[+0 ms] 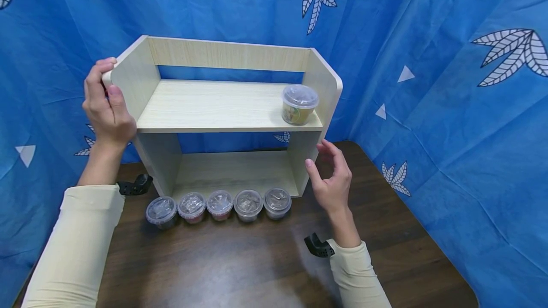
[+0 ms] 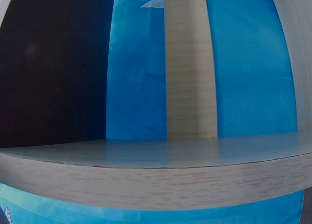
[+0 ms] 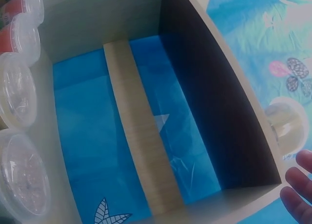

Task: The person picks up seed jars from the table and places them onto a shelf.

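L hand [image 1: 106, 110] has hold of the shelf unit [image 1: 214, 104], fingers curled over the upper front corner of its L side panel [image 1: 136, 75], thumb on the near side. R hand [image 1: 333, 182] holds nothing: thumb apart from fingers, gap fairly wide, fingers slightly bent. It's just beside the R side panel [image 1: 323, 82], near its front edge; can't tell if fingertips touch. Unit stands on the worktop [image 1: 205, 270] btwn both hands, upper board approx level w/ the L wrist in head view. Lidded cup [image 1: 299, 104] sits upright on the upper board, R end, close to the R panel; i.e. above & slightly L of R hand, well apart from L hand. Other 5 lidded cups [image 1: 220, 206] are in a row along the unit's lower front edge, R-most one L of R hand, L-most below L hand. Blue curtain [image 1: 239, 8] behind.
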`<state>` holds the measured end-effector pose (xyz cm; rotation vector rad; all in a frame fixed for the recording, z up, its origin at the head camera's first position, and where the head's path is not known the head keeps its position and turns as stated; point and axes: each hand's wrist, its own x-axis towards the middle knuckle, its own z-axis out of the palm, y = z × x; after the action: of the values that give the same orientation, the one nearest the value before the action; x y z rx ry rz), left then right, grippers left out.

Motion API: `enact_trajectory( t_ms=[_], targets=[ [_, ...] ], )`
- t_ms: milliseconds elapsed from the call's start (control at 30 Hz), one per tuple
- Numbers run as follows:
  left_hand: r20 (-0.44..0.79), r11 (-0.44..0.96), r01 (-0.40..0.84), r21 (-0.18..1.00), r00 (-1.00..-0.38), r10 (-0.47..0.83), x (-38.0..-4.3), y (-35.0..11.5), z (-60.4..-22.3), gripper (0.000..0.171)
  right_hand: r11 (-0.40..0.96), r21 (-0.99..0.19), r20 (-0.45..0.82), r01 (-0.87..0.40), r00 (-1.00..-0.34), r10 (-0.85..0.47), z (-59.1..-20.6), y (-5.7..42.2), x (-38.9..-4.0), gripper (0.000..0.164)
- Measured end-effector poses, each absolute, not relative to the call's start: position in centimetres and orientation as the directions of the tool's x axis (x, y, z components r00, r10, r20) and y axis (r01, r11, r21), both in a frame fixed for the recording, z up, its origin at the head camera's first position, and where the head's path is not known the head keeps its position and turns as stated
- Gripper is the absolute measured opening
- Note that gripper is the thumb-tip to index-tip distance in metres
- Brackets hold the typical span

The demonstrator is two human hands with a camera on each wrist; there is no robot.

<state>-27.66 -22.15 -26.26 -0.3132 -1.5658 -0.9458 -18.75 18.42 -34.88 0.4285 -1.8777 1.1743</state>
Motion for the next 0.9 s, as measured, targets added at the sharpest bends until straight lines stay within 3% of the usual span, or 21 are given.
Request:
enact_trajectory(
  t_ms=[900],
  targets=[
    [0.917,0.622,0.678,0.392,-0.233,-0.323,-27.3,-21.6,-26.0,0.039,0.433,-0.624,0.762,-0.651,-0.63,0.15,-34.6,16.3,-16.5,0.043]
  ],
)
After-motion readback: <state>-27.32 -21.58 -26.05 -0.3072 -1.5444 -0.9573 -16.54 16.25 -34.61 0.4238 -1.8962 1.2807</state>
